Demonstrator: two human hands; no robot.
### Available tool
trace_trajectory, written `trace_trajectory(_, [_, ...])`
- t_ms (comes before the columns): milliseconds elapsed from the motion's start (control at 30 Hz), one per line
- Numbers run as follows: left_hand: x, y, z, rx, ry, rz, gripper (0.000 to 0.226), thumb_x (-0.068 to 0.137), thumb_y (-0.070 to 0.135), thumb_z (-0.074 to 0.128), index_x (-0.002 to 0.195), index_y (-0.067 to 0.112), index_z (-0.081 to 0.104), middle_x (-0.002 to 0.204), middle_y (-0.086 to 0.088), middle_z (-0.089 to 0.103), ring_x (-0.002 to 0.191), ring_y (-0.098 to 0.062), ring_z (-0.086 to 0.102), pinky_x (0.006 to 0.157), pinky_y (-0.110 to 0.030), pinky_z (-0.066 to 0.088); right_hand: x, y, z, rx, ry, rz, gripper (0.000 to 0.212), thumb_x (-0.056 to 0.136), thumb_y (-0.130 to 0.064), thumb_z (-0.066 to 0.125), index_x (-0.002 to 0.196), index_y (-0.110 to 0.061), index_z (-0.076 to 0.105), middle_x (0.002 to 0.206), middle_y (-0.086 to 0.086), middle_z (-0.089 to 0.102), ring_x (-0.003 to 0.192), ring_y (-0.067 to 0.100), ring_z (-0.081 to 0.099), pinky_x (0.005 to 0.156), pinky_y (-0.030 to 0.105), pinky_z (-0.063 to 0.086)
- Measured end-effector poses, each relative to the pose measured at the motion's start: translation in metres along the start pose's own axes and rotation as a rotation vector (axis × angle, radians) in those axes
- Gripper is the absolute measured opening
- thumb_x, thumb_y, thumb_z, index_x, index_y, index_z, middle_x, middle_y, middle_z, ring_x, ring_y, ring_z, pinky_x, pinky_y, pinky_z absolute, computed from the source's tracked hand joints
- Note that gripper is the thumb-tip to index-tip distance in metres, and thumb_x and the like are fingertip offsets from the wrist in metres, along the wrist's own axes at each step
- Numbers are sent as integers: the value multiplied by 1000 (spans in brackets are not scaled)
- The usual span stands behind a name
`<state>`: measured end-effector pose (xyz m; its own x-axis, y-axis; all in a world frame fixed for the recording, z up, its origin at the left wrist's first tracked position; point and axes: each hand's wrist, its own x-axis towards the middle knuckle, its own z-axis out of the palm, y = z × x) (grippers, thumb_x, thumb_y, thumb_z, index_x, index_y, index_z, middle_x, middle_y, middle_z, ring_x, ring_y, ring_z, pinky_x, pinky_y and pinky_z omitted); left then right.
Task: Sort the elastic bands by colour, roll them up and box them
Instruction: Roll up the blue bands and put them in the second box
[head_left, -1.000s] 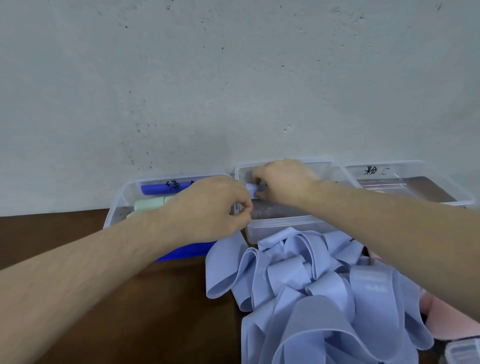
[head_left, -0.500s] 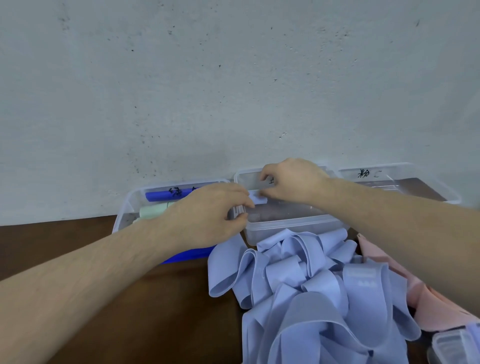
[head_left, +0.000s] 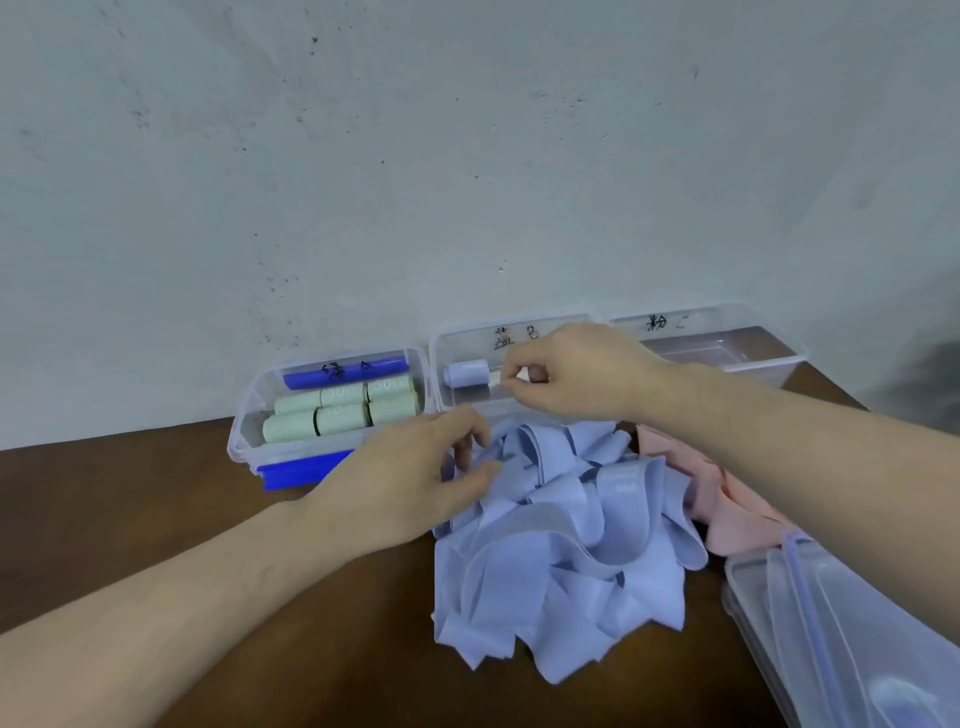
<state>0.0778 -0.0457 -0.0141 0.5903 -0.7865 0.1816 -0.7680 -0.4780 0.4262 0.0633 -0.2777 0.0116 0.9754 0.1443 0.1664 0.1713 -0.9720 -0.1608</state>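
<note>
A heap of loose lavender elastic bands lies on the brown table. My left hand reaches into the heap's near-left edge, thumb and fingers curled around a fold of one band. My right hand hovers in the clear middle box. Its thumb and forefinger are pinched together just right of a rolled lavender band lying in that box; whether they touch the roll is unclear. The left box holds several pale green rolls.
A clear box with a handwritten label stands at the right against the wall. Pink bands lie beside the lavender heap. Clear lids are stacked at the bottom right. A blue lid sticks out under the left box.
My left hand has left the middle box and come down to the lavender heap. The rolled band now lies in the middle box, with my right hand still beside it.
</note>
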Motion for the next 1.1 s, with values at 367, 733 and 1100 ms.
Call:
trace_trajectory(367, [-53, 59, 48, 49, -96, -261, 21, 86, 32, 64, 103, 32, 53, 92, 13, 60, 84, -3, 57, 67, -26, 49, -84, -17, -8, 105, -266, -218, 34, 90, -65, 55, 117, -45, 61, 93, -17, 64, 81, 1, 57, 68, 21, 43])
trace_trajectory(733, [-88, 81, 18, -199, -70, -463, 36, 87, 9, 54, 108, 36, 65, 97, 9, 68, 90, -14, 63, 79, -36, 53, -117, -54, -12, -9, -372, -183, 20, 102, -30, 44, 91, -29, 61, 79, -8, 59, 74, 10, 52, 57, 22, 32])
trace_trajectory(1100, [-149, 65, -20, -959, 112, -605, 15, 91, 6, 66, 106, 7, 62, 97, -10, 75, 93, -29, 72, 87, -39, 58, -131, -113, -35, 300, -287, -11, 15, 102, -30, 51, 95, -31, 64, 82, -14, 60, 72, -3, 51, 63, 12, 38])
